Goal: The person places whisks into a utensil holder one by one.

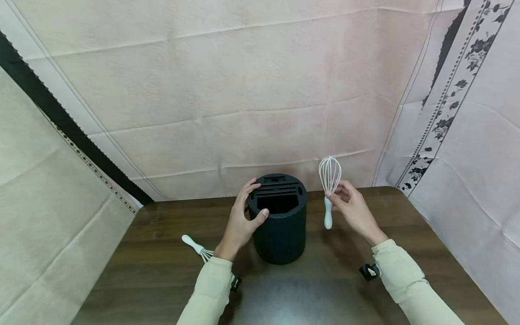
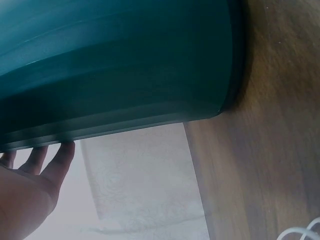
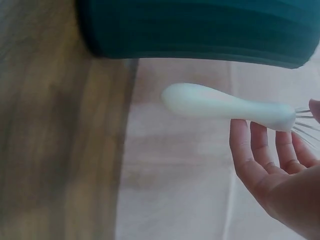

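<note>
A dark green utensil holder [image 1: 280, 239] stands upright on the table, its slotted lid having one larger rectangular opening. My left hand [image 1: 239, 222] grips the holder's upper left side, thumb at the front rim and fingers round the side. Right of the holder, my right hand [image 1: 352, 208] pinches a white whisk [image 1: 328, 212] where handle meets wires. This whisk hangs in the air with wires up and handle down; in the right wrist view its pale handle [image 3: 210, 102] lies across the fingers. A second whisk [image 1: 192, 242] rests on the table at left, its wires partly behind my left wrist.
The brown wooden table [image 1: 304, 298] ends just behind the holder, against a hanging pale cloth [image 1: 243, 113]. More cloth hangs at both sides, with a flower-patterned border [image 1: 447, 108] at right. White wire loops [image 2: 300, 231] show low in the left wrist view.
</note>
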A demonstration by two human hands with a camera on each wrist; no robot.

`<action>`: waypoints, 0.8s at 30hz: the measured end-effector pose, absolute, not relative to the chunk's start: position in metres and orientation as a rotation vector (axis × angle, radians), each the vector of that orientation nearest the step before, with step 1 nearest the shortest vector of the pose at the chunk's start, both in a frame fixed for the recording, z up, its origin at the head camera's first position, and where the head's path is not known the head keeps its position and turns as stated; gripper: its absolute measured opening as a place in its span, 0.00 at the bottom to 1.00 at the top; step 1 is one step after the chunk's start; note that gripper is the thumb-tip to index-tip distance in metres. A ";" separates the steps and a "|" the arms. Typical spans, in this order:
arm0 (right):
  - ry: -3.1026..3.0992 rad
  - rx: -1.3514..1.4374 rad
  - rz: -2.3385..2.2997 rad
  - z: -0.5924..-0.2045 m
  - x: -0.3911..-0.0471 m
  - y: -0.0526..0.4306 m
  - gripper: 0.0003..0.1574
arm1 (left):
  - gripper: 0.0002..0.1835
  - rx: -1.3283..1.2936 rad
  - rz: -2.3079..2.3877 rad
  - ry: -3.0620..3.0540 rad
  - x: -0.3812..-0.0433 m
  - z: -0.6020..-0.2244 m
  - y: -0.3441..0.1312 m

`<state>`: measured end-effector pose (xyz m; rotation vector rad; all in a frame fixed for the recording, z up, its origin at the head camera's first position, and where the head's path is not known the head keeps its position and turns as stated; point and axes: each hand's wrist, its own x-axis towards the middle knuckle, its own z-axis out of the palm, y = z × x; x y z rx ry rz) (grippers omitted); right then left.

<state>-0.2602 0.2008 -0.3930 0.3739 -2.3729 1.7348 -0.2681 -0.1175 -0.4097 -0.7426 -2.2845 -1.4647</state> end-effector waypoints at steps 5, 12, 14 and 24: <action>-2.332 0.411 1.749 -0.378 -0.258 0.195 0.29 | 0.35 -0.754 -1.474 -2.281 -0.263 -0.400 -0.118; -2.339 0.420 1.702 -0.355 -0.249 0.187 0.31 | 0.36 -0.739 -1.458 -2.290 -0.270 -0.409 -0.118; -2.344 0.430 1.676 -0.349 -0.246 0.183 0.31 | 0.35 -0.742 -1.459 -2.284 -0.269 -0.409 -0.119; -2.266 0.493 1.659 -0.320 -0.236 0.173 0.30 | 0.35 -0.739 -1.469 -2.278 -0.267 -0.409 -0.119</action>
